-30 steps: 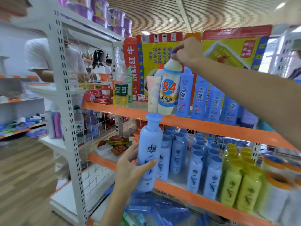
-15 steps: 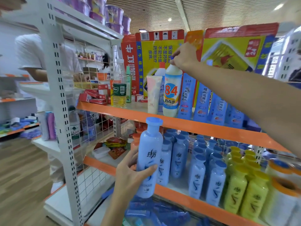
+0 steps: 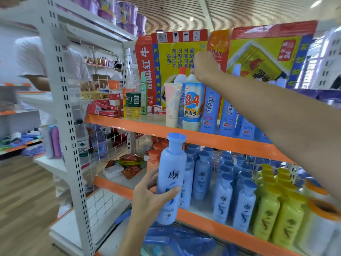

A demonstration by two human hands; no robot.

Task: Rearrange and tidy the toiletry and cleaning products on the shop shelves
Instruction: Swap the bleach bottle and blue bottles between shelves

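Observation:
My left hand [image 3: 151,198] grips a light blue shampoo bottle [image 3: 171,180] upright in front of the middle shelf. My right hand [image 3: 204,66] reaches over the upper shelf [image 3: 140,125] and pinches the cap of a white "84" disinfectant bottle [image 3: 192,104], which stands near the shelf's front edge beside a pink-white tube [image 3: 172,104]. Rows of matching blue bottles [image 3: 223,196] and yellow-green bottles [image 3: 275,213] stand on the middle shelf [image 3: 212,218].
Blue flat packs [image 3: 209,111] and red-yellow cartons [image 3: 177,58] fill the back of the upper shelf, with an oil bottle [image 3: 133,100] to the left. White rolls [image 3: 321,224] stand at the right. A person in white [image 3: 36,65] stands behind the left rack.
The view has shifted slightly closer and to the left. My right hand stays on the "84" bottle's cap and my left hand keeps holding the blue bottle.

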